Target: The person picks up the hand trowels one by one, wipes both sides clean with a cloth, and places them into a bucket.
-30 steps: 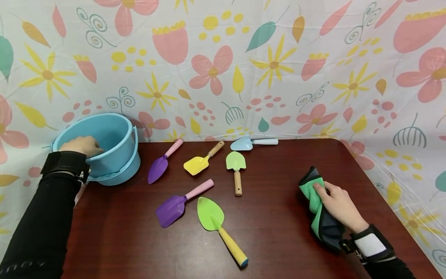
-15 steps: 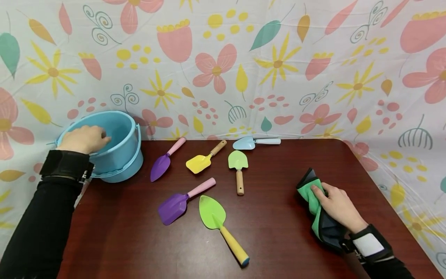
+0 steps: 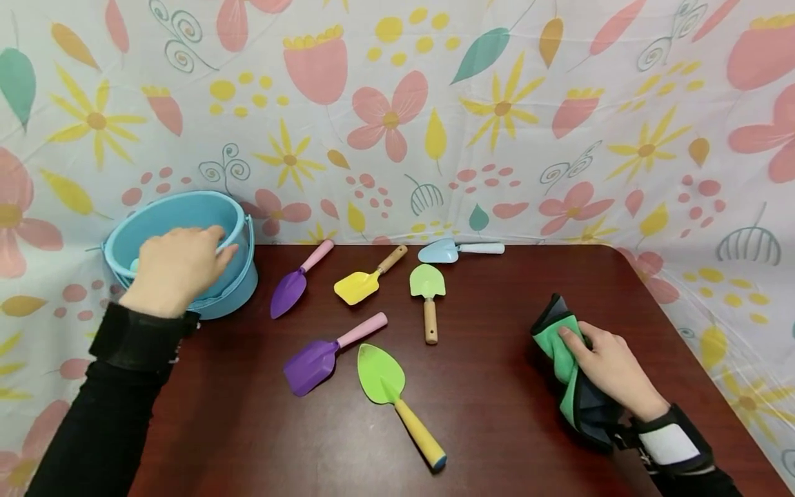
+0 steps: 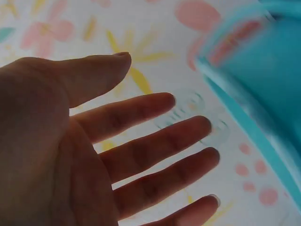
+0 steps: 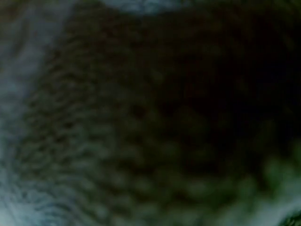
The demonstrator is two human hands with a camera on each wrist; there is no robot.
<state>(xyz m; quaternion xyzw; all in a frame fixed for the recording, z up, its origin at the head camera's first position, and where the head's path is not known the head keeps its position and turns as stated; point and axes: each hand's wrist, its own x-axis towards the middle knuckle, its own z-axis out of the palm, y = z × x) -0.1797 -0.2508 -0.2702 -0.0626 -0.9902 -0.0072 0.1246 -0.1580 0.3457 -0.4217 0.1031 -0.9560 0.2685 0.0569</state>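
Observation:
My left hand is in front of the light blue bucket, above its near rim. Its fingers are spread and straight in the left wrist view, with nothing held, and the bucket's rim stands apart from the fingertips. What looks like a second bucket sits nested inside; a small pale blue bit shows within. On the right, my right hand grips a folded green and dark grey cloth on the table, thumb on the green side. Dark, blurred fabric fills the right wrist view.
Several small garden trowels and shovels lie on the brown table: two purple ones, a yellow one, a pale green one, a blue one and a large green trowel. A flowered cloth hangs behind.
My left hand has come up out of the bucket and moved right and toward me, its fingers opening. The right hand and its cloth stay where they were.

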